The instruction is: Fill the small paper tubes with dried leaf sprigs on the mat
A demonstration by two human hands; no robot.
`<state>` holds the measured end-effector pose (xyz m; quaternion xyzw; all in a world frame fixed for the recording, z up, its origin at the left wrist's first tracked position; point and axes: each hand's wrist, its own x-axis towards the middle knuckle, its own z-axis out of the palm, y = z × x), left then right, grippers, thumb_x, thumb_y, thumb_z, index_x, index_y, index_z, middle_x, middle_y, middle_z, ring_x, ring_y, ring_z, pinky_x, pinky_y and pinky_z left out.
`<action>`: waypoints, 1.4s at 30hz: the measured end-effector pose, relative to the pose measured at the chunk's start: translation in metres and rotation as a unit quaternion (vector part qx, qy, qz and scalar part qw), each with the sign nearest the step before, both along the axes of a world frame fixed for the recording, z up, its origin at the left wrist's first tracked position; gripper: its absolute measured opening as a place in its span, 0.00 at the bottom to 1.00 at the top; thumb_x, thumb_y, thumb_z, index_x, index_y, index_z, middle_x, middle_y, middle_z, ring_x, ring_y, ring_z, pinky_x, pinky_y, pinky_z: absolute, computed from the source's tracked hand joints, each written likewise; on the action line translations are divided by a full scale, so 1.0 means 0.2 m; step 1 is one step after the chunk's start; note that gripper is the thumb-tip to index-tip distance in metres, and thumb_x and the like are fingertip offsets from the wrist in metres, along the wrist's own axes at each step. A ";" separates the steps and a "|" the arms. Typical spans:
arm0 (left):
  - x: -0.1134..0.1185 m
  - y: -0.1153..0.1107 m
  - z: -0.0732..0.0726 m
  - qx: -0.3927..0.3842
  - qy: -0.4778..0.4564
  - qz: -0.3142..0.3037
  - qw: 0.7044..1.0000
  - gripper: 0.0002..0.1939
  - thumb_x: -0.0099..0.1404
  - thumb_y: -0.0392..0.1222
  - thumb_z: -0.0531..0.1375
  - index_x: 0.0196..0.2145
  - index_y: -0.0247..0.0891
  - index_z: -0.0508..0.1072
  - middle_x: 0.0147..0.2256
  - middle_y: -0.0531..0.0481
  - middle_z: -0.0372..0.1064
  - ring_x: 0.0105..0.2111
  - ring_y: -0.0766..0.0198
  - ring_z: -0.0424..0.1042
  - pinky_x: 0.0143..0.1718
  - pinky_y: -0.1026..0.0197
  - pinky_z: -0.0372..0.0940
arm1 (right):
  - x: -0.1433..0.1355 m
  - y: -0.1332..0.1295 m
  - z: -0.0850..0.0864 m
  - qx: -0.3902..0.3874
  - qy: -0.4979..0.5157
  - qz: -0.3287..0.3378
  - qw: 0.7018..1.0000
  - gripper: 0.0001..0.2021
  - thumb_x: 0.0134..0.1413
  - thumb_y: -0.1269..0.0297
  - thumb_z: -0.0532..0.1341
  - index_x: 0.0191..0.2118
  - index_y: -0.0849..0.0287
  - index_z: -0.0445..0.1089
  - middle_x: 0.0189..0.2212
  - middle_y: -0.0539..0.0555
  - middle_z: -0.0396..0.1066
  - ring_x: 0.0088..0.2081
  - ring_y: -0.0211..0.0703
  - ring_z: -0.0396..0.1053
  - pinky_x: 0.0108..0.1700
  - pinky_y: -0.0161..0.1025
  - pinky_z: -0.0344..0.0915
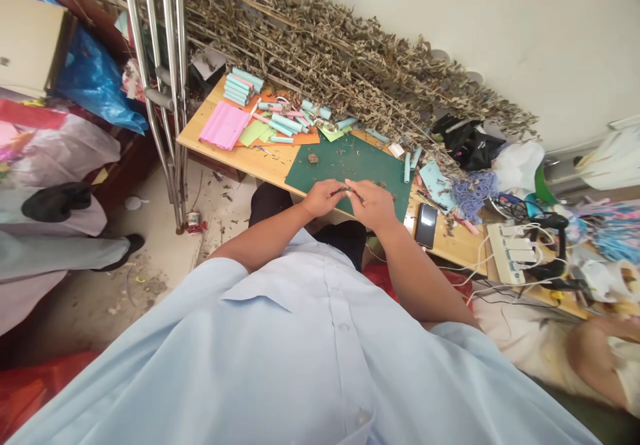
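My left hand point(323, 198) and my right hand point(373, 203) meet over the near edge of the green cutting mat point(330, 165). Fingertips of both are pinched together around a thin, dark brown piece point(346, 189), which looks like dried plant matter; most of it is hidden by the fingers. A small brown clump point(313, 159) lies on the mat beyond my left hand, among scattered crumbs. Several light blue paper rolls point(287, 123) are piled at the back of the table, with a pink paper stack point(225, 125) to their left.
Dried leafy stalks point(320, 51) lie in a long heap behind the wooden table point(200, 125). Metal crutches point(165, 91) stand at the left. A phone point(426, 225), purple string point(475, 195) and a power strip point(505, 253) are on the right. Another person's limb point(595, 358) shows lower right.
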<state>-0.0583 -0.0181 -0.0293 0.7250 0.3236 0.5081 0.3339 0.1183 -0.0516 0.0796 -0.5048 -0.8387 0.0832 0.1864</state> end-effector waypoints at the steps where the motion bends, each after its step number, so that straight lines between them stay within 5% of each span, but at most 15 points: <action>1: 0.00 0.00 0.00 0.001 0.002 0.000 1.000 0.16 0.75 0.47 0.57 0.41 0.35 0.81 0.34 0.45 0.75 0.36 0.60 0.73 0.41 0.58 0.68 | 0.00 -0.01 0.00 -0.001 -0.002 0.000 1.000 0.19 0.71 0.56 0.55 0.58 0.51 0.77 0.51 0.57 0.79 0.49 0.51 0.76 0.48 0.45 0.72; 16: -0.01 -0.01 0.04 -0.022 0.020 -0.014 0.999 0.14 0.75 0.45 0.56 0.42 0.35 0.80 0.36 0.44 0.77 0.39 0.60 0.74 0.45 0.59 0.68 | 0.02 -0.05 -0.03 0.042 -0.066 0.000 0.997 0.18 0.73 0.58 0.55 0.56 0.53 0.79 0.49 0.56 0.79 0.44 0.45 0.77 0.42 0.38 0.69; 42: 0.00 -0.01 0.01 -0.015 0.003 -0.008 1.000 0.15 0.75 0.47 0.56 0.43 0.36 0.80 0.36 0.45 0.76 0.37 0.61 0.74 0.42 0.58 0.68 | 0.00 0.07 0.01 -0.052 -0.118 0.019 0.991 0.16 0.71 0.59 0.55 0.48 0.51 0.82 0.45 0.54 0.82 0.44 0.49 0.77 0.43 0.41 0.68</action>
